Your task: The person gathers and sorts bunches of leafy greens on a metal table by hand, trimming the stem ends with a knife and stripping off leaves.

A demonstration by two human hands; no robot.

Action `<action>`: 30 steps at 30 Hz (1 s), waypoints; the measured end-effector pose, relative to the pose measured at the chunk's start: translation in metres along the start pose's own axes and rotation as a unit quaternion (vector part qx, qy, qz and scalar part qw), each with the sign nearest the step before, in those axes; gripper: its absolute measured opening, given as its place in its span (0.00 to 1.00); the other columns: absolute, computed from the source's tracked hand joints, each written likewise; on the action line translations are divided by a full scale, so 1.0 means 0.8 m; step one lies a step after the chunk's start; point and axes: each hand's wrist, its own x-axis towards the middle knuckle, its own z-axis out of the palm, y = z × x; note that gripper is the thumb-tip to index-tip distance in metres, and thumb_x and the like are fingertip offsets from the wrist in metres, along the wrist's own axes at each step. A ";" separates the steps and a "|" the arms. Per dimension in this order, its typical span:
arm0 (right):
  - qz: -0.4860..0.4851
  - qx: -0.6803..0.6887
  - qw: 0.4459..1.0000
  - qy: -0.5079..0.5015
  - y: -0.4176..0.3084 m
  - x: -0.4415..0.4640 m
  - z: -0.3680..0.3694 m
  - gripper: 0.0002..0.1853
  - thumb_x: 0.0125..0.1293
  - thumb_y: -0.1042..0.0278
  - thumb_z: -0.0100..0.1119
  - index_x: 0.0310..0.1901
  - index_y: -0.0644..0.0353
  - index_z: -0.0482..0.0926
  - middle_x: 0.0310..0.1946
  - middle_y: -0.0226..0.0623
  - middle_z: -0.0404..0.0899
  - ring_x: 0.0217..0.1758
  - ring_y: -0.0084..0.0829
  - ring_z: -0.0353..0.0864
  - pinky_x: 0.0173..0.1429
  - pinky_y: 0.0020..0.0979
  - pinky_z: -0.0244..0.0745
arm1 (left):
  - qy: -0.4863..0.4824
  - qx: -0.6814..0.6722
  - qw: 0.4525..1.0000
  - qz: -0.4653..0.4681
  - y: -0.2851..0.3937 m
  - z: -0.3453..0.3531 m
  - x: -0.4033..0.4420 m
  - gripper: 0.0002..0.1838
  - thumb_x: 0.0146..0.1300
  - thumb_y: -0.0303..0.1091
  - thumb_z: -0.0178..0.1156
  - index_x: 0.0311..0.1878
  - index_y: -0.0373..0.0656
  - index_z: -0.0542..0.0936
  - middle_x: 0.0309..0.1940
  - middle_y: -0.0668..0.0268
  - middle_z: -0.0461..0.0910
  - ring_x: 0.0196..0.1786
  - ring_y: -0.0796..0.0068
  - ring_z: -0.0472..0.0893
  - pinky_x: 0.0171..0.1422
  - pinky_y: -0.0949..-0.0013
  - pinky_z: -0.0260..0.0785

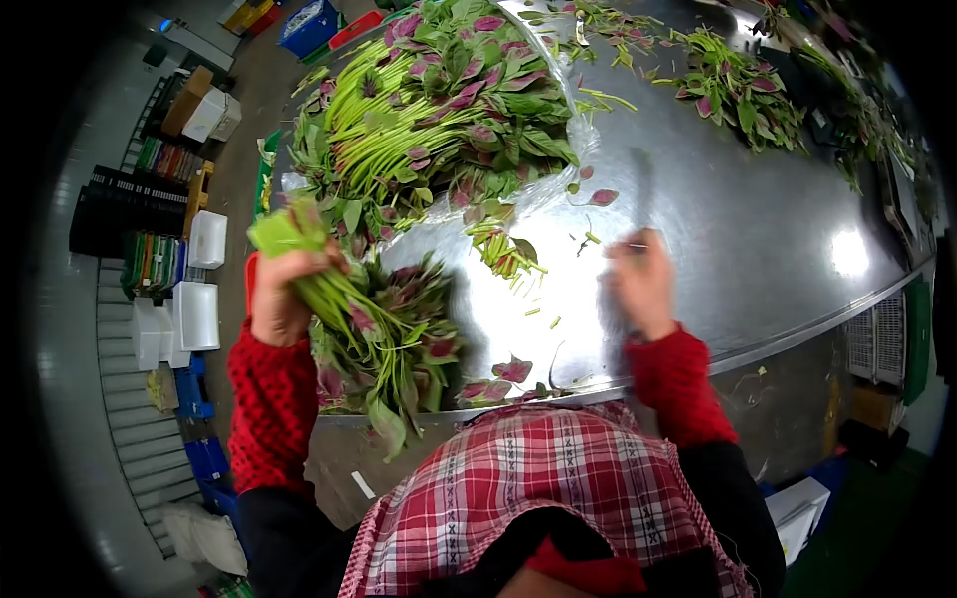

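Observation:
My left hand (281, 297) is wrapped round the stems of a bunch of leafy greens (394, 344), with green and purple leaves like amaranth. The pale stem ends stick up above the fist and the leaves hang down to the right, over the table's near edge. My right hand (643, 284), smeared by motion, is above the metal table (718, 259) with its fingers drawn together. Whatever it may hold is too blurred to make out. Short cut stem pieces (508, 254) lie between the hands. Beyond the left hand spreads a large heap of the same greens (429, 120) on clear plastic sheeting (583, 140).
Another bunch of greens (743, 95) lies at the far right of the table. Loose purple leaves (508, 374) rest by the near edge. White bins (196, 314) and a blue crate (309, 28) stand off to the left. A grey crate (877, 339) is at the right.

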 end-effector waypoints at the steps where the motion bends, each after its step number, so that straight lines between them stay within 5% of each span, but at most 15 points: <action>1: -0.005 -0.062 0.996 0.065 0.041 0.013 -0.055 0.09 0.65 0.68 0.59 0.41 0.59 0.69 0.29 0.34 0.78 0.21 0.19 0.73 0.21 0.22 0.67 | -0.009 -0.086 0.996 0.032 0.009 0.007 0.001 0.24 0.45 0.25 0.59 0.50 0.40 0.72 0.32 0.65 0.73 0.36 0.71 0.76 0.44 0.63 0.74; 2: 0.042 -0.104 0.989 0.096 0.041 0.010 -0.102 0.13 0.63 0.69 0.60 0.45 0.59 0.70 0.28 0.35 0.78 0.21 0.27 0.75 0.24 0.28 0.71 | -0.057 -0.185 0.981 0.007 0.011 0.021 0.000 0.24 0.46 0.25 0.58 0.51 0.40 0.71 0.31 0.65 0.72 0.36 0.70 0.75 0.45 0.61 0.72; 4: 0.029 -0.366 0.914 0.172 0.039 -0.004 -0.161 0.20 0.59 0.74 0.60 0.53 0.67 0.69 0.39 0.52 0.80 0.39 0.51 0.81 0.45 0.41 0.75 | -0.066 -0.278 0.957 0.043 -0.010 0.070 0.015 0.20 0.49 0.27 0.60 0.48 0.40 0.72 0.32 0.64 0.73 0.38 0.66 0.76 0.46 0.59 0.72; 5: 0.028 -0.370 0.912 0.177 0.042 -0.013 -0.176 0.20 0.59 0.74 0.60 0.53 0.67 0.69 0.39 0.52 0.80 0.39 0.51 0.81 0.45 0.41 0.75 | -0.078 -0.311 0.947 0.031 -0.032 0.095 0.028 0.19 0.50 0.28 0.61 0.47 0.40 0.73 0.33 0.63 0.74 0.37 0.64 0.76 0.47 0.59 0.72; 7: -0.129 -0.539 0.794 0.251 0.048 -0.029 -0.194 0.31 0.55 0.73 0.64 0.60 0.70 0.65 0.53 0.59 0.72 0.57 0.59 0.71 0.61 0.45 0.67 | 0.017 -0.370 0.929 -0.027 -0.088 0.151 0.061 0.15 0.52 0.28 0.62 0.44 0.39 0.74 0.34 0.62 0.76 0.37 0.64 0.78 0.48 0.60 0.72; 8: -0.076 -0.478 0.845 0.229 0.048 -0.037 -0.190 0.33 0.53 0.73 0.66 0.61 0.71 0.64 0.62 0.60 0.64 0.66 0.56 0.62 0.69 0.45 0.58 | 0.026 -0.389 0.920 -0.041 -0.131 0.171 0.093 0.13 0.52 0.28 0.62 0.42 0.38 0.75 0.33 0.61 0.76 0.36 0.64 0.78 0.47 0.61 0.73; 12: -0.103 -0.487 0.856 0.138 0.076 -0.052 -0.155 0.33 0.53 0.73 0.66 0.62 0.70 0.65 0.62 0.59 0.65 0.66 0.55 0.63 0.70 0.44 0.59 | 0.168 -0.312 0.935 -0.007 -0.291 0.102 0.169 0.08 0.54 0.30 0.62 0.34 0.38 0.75 0.32 0.61 0.77 0.33 0.64 0.79 0.46 0.62 0.75; 16: -0.067 -0.458 0.880 0.106 0.092 -0.051 -0.131 0.32 0.55 0.71 0.65 0.61 0.71 0.66 0.62 0.59 0.65 0.66 0.55 0.63 0.70 0.44 0.59 | 0.353 -0.260 0.899 0.001 -0.219 -0.099 0.095 0.11 0.53 0.31 0.62 0.39 0.38 0.76 0.39 0.58 0.77 0.43 0.59 0.78 0.54 0.57 0.73; 19: -0.066 -0.447 0.885 0.113 0.108 -0.012 -0.102 0.30 0.56 0.71 0.64 0.61 0.71 0.67 0.63 0.59 0.65 0.66 0.55 0.63 0.70 0.44 0.58 | 0.559 -0.108 0.815 0.109 -0.141 -0.256 0.025 0.10 0.47 0.21 0.65 0.35 0.33 0.78 0.35 0.58 0.79 0.32 0.59 0.82 0.39 0.59 0.79; 22: -0.142 -0.412 0.888 0.147 0.136 0.033 -0.006 0.31 0.57 0.72 0.62 0.61 0.74 0.65 0.62 0.58 0.66 0.68 0.53 0.63 0.72 0.44 0.55 | 0.606 0.034 0.773 0.187 -0.036 -0.259 -0.038 0.15 0.46 0.22 0.69 0.37 0.22 0.80 0.33 0.56 0.80 0.27 0.64 0.81 0.33 0.60 0.79; 23: -0.161 -0.358 0.909 0.141 0.166 0.041 0.047 0.32 0.56 0.73 0.63 0.63 0.72 0.65 0.63 0.57 0.66 0.69 0.53 0.62 0.74 0.43 0.52 | 0.555 0.066 0.797 0.231 -0.028 -0.276 -0.045 0.16 0.49 0.20 0.67 0.42 0.23 0.80 0.37 0.58 0.80 0.33 0.65 0.81 0.38 0.62 0.79; 26: -0.127 -0.135 0.952 -0.243 0.115 -0.034 0.192 0.31 0.54 0.69 0.64 0.61 0.64 0.70 0.63 0.52 0.68 0.69 0.53 0.62 0.73 0.44 0.54 | 0.537 0.255 0.759 0.265 -0.001 -0.219 -0.053 0.18 0.51 0.19 0.65 0.47 0.26 0.79 0.42 0.60 0.80 0.40 0.68 0.80 0.44 0.65 0.77; 27: -0.258 -0.115 0.889 -0.361 0.097 -0.061 0.209 0.27 0.55 0.62 0.66 0.57 0.58 0.74 0.57 0.48 0.75 0.62 0.49 0.72 0.67 0.43 0.65 | 0.498 0.281 0.772 0.277 0.013 -0.173 -0.052 0.16 0.52 0.20 0.65 0.46 0.29 0.79 0.41 0.61 0.80 0.39 0.70 0.80 0.43 0.65 0.75; 28: -0.258 -0.110 0.884 -0.373 0.072 -0.069 0.201 0.27 0.55 0.62 0.66 0.57 0.58 0.74 0.57 0.48 0.75 0.62 0.49 0.72 0.67 0.43 0.65 | 0.463 0.307 0.782 0.284 0.020 -0.149 -0.054 0.15 0.53 0.22 0.66 0.46 0.31 0.80 0.40 0.63 0.81 0.38 0.71 0.80 0.42 0.66 0.74; 30: -0.068 -0.116 0.911 -0.389 0.034 -0.070 0.165 0.23 0.58 0.62 0.64 0.55 0.56 0.76 0.52 0.46 0.79 0.53 0.44 0.80 0.57 0.41 0.74 | 0.409 0.165 0.862 0.249 0.033 -0.143 -0.071 0.15 0.56 0.27 0.65 0.46 0.31 0.79 0.40 0.60 0.80 0.41 0.69 0.79 0.47 0.64 0.74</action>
